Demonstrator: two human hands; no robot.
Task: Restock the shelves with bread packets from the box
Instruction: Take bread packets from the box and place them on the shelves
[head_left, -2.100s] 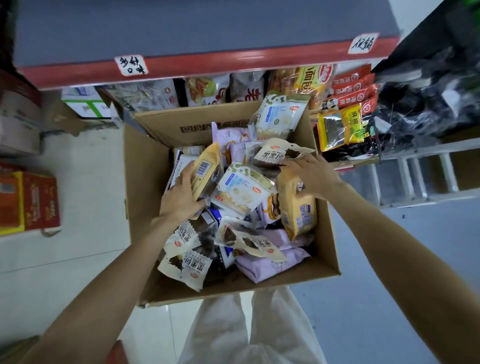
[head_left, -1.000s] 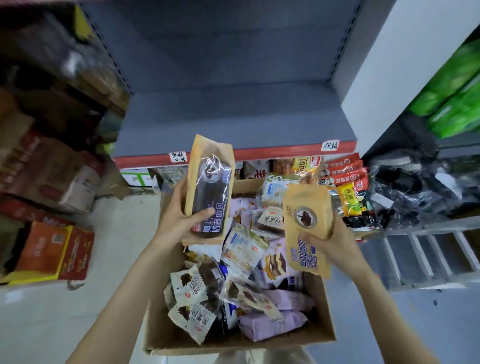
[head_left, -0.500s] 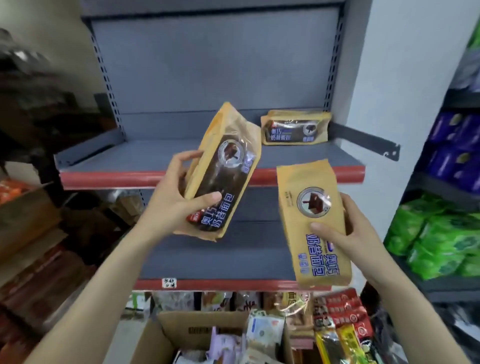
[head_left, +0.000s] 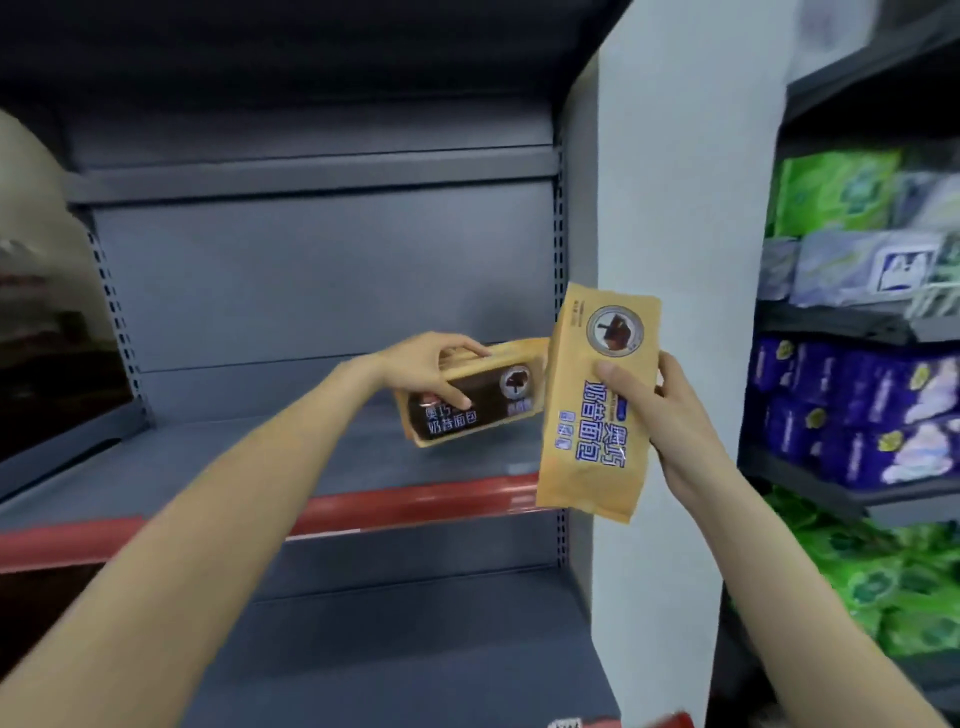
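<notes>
Two bread packets (head_left: 470, 397) (head_left: 592, 405), two hands (head_left: 426, 364) (head_left: 670, 410)

left packet (head_left: 470, 396) turned sideways, reached over shelf (head_left: 332, 457)

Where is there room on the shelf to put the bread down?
The grey shelf is bare left of the packet in the left hand, across to its left bracket. The shelf below also shows bare. It is crowded at the right end, where both bread packets meet.

Grey metal back panel (head_left: 322, 270) flanked by perforated uprights (head_left: 558, 249). White pillar (head_left: 685, 208) set at right. Beyond it, dark side rack (head_left: 852, 322) stocked with green packs (head_left: 836, 192) above, purple packs (head_left: 852, 410) mid-level, more green below. Lighting dim, bluish.
</notes>
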